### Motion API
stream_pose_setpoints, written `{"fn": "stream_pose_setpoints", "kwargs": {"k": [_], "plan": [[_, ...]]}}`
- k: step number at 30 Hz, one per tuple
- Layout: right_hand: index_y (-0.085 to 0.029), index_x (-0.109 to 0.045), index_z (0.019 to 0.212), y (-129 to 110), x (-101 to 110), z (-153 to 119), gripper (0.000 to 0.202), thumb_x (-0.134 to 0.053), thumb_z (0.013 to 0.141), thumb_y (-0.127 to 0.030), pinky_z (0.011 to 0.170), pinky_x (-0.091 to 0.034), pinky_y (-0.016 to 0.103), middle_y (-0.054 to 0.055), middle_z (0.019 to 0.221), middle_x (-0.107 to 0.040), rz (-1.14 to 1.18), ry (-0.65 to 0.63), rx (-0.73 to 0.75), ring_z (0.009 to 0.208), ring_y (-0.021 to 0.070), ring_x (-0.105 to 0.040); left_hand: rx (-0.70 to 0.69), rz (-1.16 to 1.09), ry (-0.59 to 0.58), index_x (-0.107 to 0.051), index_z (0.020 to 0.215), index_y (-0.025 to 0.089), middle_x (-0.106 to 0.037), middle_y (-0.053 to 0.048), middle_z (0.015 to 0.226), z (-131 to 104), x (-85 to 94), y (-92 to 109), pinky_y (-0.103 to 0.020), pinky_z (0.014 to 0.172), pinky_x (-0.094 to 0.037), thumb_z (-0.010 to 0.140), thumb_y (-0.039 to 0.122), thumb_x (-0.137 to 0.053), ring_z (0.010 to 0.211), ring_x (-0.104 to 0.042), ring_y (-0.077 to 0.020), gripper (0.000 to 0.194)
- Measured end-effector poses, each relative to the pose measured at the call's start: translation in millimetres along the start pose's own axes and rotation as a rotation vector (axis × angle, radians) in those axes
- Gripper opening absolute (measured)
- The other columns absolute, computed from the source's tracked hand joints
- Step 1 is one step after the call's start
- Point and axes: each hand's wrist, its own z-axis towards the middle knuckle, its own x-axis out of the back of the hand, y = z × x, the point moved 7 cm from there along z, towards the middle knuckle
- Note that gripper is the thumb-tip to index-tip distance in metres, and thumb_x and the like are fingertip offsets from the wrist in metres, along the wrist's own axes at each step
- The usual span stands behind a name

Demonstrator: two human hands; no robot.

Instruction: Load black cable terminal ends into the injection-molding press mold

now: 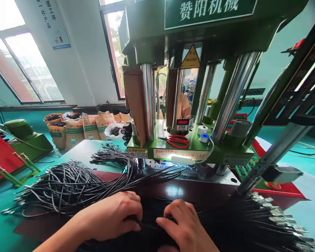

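Observation:
My left hand (117, 217) curls its fingers over a layer of black cables (152, 213) in front of me, the thumb tip close below the index finger. To its right, my right hand (182, 224) is bent over the same cables, with thumb and index finger close together. The dark strands blend into one mass, so how many each hand grips is hidden. At the right these cables end in a row of silvery metal connectors (278, 213). Further left lies a large loose heap of black cables (68, 185), some strands running toward the press.
A green press (210, 28) with shiny columns stands ahead; red-handled scissors (177, 140) and a blue-rimmed tape roll (204, 138) lie on its ledge. A lit white lamp (182, 160) hangs at its front edge. A metal post (267, 164) rises right. Sacks (73, 131) stand along the wall.

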Motion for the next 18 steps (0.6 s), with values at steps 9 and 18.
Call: {"fn": "stream_pose_setpoints", "kwargs": {"k": [9,18], "plan": [[-0.018,-0.063,0.087,-7,-1,3,0.015,-0.049,0.086,-0.011,0.072,-0.036,0.034,0.004,0.084,-0.066,-0.004,0.039,0.016,0.079,0.0201,-0.055,0.027,-0.024,-0.041,-0.057,0.094,0.023,-0.063,0.004,0.088,1,-4.4,-1,-0.021,0.066,-0.04,0.071,0.026,-0.077,0.08,-0.058,-0.0151,0.03],[-0.019,-0.069,0.093,-7,-4,7,0.017,-0.067,0.076,-0.017,0.081,-0.036,0.039,0.005,0.091,-0.067,0.009,-0.172,-0.097,0.088,0.0244,-0.055,0.101,0.125,-0.056,-0.059,0.072,0.021,-0.063,0.003,0.077,2,-17.5,-3,-0.025,0.059,-0.039,0.069,0.022,-0.073,0.07,-0.06,-0.0168,0.014]]}}
